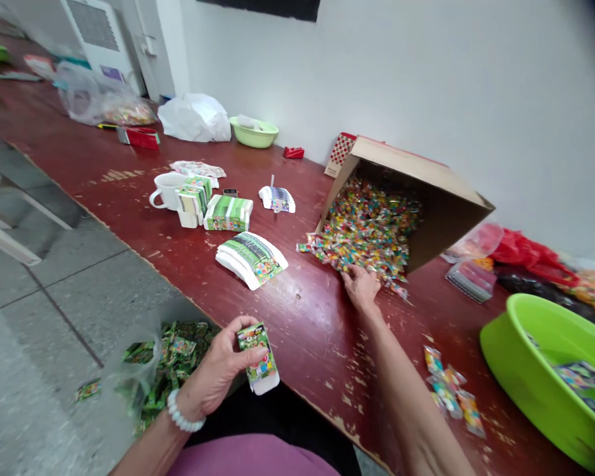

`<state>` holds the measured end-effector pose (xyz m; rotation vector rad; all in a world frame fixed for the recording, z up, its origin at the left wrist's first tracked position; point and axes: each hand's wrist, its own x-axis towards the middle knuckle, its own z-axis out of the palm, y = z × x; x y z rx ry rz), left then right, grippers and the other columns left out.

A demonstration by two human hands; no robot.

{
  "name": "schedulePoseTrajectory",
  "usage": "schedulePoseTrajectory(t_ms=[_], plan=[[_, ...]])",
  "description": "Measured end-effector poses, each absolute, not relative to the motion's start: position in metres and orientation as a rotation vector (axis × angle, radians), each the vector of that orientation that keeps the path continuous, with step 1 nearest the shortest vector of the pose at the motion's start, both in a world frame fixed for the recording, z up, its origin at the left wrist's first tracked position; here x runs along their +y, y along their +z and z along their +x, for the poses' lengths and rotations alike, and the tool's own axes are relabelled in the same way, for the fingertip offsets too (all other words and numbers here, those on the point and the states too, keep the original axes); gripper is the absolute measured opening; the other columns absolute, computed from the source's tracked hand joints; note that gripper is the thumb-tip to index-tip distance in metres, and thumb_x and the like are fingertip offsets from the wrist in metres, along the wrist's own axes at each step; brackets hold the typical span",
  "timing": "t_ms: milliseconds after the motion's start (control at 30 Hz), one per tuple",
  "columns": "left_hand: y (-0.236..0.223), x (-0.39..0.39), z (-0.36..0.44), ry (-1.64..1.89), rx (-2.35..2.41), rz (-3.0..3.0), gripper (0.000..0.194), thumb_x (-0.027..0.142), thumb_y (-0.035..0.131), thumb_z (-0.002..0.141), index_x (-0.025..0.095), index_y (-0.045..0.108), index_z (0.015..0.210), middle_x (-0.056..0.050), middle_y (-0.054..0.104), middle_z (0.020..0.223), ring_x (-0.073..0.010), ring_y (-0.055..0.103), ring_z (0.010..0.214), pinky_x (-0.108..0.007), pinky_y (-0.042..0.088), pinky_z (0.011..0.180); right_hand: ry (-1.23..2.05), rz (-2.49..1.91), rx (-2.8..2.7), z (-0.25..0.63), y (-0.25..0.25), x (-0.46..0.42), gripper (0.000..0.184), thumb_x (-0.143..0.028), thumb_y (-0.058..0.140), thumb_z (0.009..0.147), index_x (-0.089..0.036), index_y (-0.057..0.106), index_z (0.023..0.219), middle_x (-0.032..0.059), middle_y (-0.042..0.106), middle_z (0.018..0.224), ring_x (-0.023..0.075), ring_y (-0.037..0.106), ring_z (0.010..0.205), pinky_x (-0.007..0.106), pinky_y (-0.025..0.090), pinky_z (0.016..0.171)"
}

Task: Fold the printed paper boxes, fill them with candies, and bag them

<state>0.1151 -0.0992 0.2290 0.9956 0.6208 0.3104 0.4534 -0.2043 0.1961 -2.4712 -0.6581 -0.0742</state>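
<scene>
A small green printed candy box point(258, 350) with a white end flap is gripped in my left hand point(228, 360), just past the table's front edge. Over at the spilled pile of wrapped candies point(371, 228), my right hand point(363, 285) touches the near edge; its fingertips are partly hidden among the wrappers, so what they hold does not show. The candies pour out of a cardboard box point(441, 178) lying on its side. Between my hands and the mug lies a fanned stack of flattened green cartons point(252, 259).
Behind the flat cartons stand green carton bundles point(228, 213) and a white mug point(168, 190). A lime green basin point(540, 377) stands at right, near several loose candy packets point(451, 383). Below the table edge, a clear bag point(171, 360) holds filled green packs.
</scene>
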Motion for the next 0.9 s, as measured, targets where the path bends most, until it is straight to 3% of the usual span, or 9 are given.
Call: schedulePoseTrajectory(t_ms=[167, 300, 400, 533, 733, 900], plan=[[0.227, -0.089, 0.122, 0.422, 0.704, 1.164, 0.045, 0.03, 0.084, 0.07, 0.021, 0.062, 0.108, 0.002, 0.066, 0.085, -0.0141, 0.061, 0.075, -0.025, 0.051, 0.07, -0.031, -2.325, -0.697, 0.428, 0.196, -0.212, 0.024, -0.036, 0.057, 0.092, -0.026, 0.076, 0.102, 0.008, 0.07, 0.118, 0.0315, 0.043, 0.12, 0.049, 0.028, 0.1], [0.226, -0.087, 0.123, 0.446, 0.728, 1.198, 0.038, 0.032, 0.083, 0.07, 0.02, 0.06, 0.097, 0.003, 0.066, 0.082, -0.0137, 0.063, 0.07, -0.022, 0.05, 0.059, 0.033, -2.118, -0.639, 0.409, 0.206, -0.224, 0.034, -0.045, 0.052, 0.091, -0.022, 0.075, 0.102, 0.0113, 0.067, 0.119, 0.031, 0.046, 0.115, 0.046, 0.033, 0.097], [0.23, -0.089, 0.12, 0.419, 0.706, 1.074, 0.042, 0.03, 0.085, 0.068, 0.021, 0.056, 0.097, 0.002, 0.067, 0.085, -0.0159, 0.067, 0.073, -0.024, 0.054, 0.058, 0.189, -1.909, -0.59, 0.391, 0.217, -0.234, 0.046, -0.059, 0.055, 0.085, -0.018, 0.075, 0.098, 0.0099, 0.07, 0.096, 0.0254, 0.057, 0.09, 0.037, 0.044, 0.079], [0.235, -0.092, 0.117, 0.379, 0.666, 0.898, 0.057, 0.021, 0.087, 0.064, 0.021, 0.058, 0.113, -0.002, 0.07, 0.094, -0.0206, 0.071, 0.081, -0.031, 0.059, 0.063, 0.453, -1.67, -0.528, 0.353, 0.23, -0.247, 0.048, -0.062, 0.069, 0.075, -0.017, 0.075, 0.09, 0.0043, 0.066, 0.071, 0.0162, 0.054, 0.06, 0.029, 0.044, 0.058], [0.238, -0.096, 0.115, 0.354, 0.626, 0.795, 0.055, 0.014, 0.084, 0.069, 0.014, 0.061, 0.119, -0.012, 0.072, 0.11, -0.0238, 0.071, 0.092, -0.033, 0.06, 0.073, 0.723, -1.523, -0.499, 0.298, 0.249, -0.263, 0.034, -0.048, 0.083, 0.067, -0.018, 0.077, 0.082, 0.0033, 0.071, 0.073, 0.0125, 0.055, 0.058, 0.025, 0.043, 0.057], [0.242, -0.11, 0.112, 0.332, 0.549, 0.798, 0.055, 0.015, 0.084, 0.071, 0.013, 0.064, 0.122, -0.013, 0.073, 0.11, -0.0218, 0.071, 0.09, -0.032, 0.058, 0.077, 0.71, -1.576, -0.586, 0.277, 0.262, -0.266, 0.03, -0.046, 0.083, 0.068, -0.018, 0.075, 0.076, 0.0032, 0.072, 0.072, 0.0154, 0.059, 0.063, 0.027, 0.047, 0.062]])
